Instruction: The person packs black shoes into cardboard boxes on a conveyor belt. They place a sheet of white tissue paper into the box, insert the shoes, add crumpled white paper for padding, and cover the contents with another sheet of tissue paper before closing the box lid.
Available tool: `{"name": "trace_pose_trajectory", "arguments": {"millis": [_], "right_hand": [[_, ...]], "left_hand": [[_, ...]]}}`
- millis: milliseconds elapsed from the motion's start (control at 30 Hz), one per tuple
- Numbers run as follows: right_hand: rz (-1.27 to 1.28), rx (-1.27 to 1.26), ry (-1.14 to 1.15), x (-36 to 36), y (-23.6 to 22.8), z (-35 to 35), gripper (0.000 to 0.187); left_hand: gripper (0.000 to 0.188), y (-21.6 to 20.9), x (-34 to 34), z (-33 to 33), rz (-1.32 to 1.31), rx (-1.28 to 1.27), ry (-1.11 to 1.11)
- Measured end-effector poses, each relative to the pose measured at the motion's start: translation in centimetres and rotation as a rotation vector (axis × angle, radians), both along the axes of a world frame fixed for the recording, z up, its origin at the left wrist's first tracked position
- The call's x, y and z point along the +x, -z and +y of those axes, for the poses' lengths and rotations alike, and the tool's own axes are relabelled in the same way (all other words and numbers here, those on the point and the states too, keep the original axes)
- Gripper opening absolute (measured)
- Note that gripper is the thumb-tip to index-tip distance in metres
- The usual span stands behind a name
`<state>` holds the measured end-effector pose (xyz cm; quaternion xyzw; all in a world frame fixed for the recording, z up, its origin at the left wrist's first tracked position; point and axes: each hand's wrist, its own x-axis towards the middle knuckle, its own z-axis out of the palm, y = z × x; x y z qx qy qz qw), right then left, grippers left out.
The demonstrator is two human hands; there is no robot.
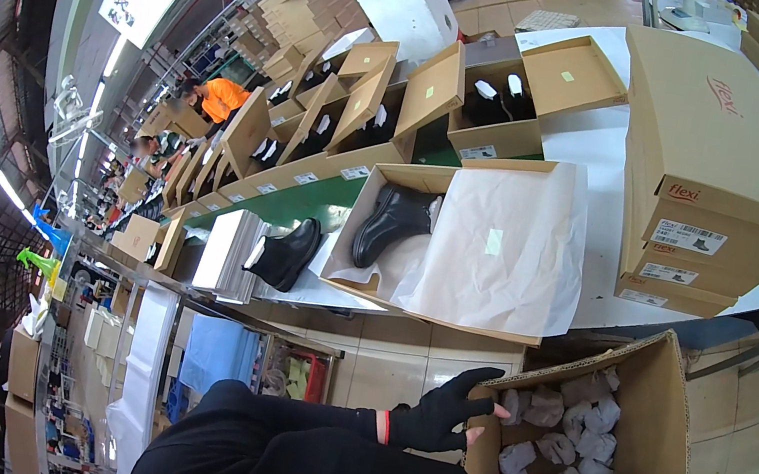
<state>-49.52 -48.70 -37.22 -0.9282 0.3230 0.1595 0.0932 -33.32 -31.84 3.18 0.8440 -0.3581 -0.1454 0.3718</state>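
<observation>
My left hand, in a black glove with some bare fingertips, is at the left edge of an open brown carton. Its fingers are apart and partly bent, touching or just above the rim, with nothing visibly held. Inside the carton lie several crumpled wads of pale paper. My right hand does not show. On the bench beyond, a black ankle boot lies in an open shoebox beside white tissue paper. Another black boot is left of that box, next to a white stack.
Closed shoeboxes are stacked on the bench's right. A row of open shoeboxes with black footwear runs along a green surface to the far left, where a person in orange is visible. Blue cloth hangs on a rack.
</observation>
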Motion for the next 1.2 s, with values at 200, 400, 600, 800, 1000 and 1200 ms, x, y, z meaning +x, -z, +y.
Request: {"name": "trace_pose_trajectory", "arguments": {"millis": [200, 400, 600, 800, 1000, 1200], "right_hand": [[-0.014, 0.003, -0.01, 0.1, 0.1, -0.3, 0.069], [-0.02, 0.0, 0.008, -0.1, 0.1, -0.9, 0.071], [0.0, -0.014, 0.004, -2.0, 0.4, -1.4, 0.072], [-0.033, 0.025, -0.022, -3.9, 0.6, -2.0, 0.073], [-0.022, 0.169, -0.014, -10.0, -1.5, -7.2, 0.075], [-0.564, 1.133, 0.45, -5.7, -15.3, -13.4, 0.053]], "left_hand": [[0.039, -0.9, -0.6, -0.1, 0.049, -0.001, -0.06], [0.039, -0.9, -0.7, -0.3, 0.095, 0.006, -0.064], [0.039, -0.3, -1.4, 0.5, 0.044, -0.007, -0.049], [0.037, -0.6, -0.9, 0.9, 0.019, 0.008, -0.034], [0.021, 2.5, -1.4, 1.6, -0.133, -0.089, -0.156], [0.021, 1.6, -1.2, 2.7, -0.102, 0.011, -0.09]]}}
